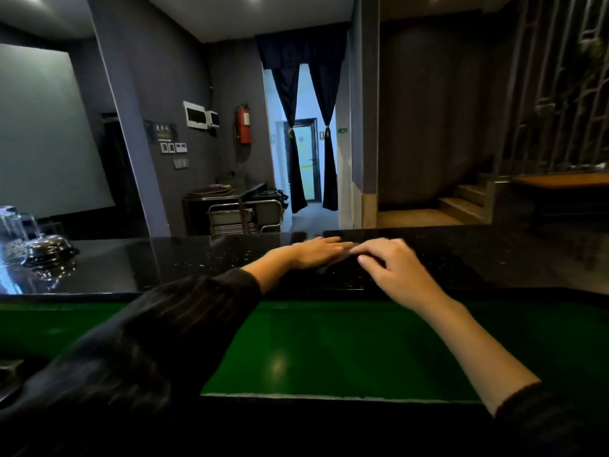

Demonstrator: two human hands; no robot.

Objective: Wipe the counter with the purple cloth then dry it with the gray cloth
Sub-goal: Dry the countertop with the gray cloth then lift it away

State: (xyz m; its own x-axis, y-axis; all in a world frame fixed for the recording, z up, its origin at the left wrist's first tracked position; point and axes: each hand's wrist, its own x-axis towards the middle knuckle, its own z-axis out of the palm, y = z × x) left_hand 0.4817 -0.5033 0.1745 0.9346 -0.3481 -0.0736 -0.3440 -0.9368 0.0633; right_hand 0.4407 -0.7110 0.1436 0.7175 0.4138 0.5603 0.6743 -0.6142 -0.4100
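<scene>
Lowest in the frame, two dark sleeves reach up across a green ledge (329, 341) toward the black counter (164, 262) at mid-frame. There the right hand (400, 270) curls loosely, fingers half bent, fingertips pressing a dark cloth (339, 263) that lies on the counter just left of it. The left hand (313, 252) lies flat, fingers straight and together, palm down on the cloth, probably to pin or smooth it for wiping. The cloth's colour is too dim to tell purple from gray. Farther off, at the left edge, upturned glasses (14, 232) stand on the counter.
</scene>
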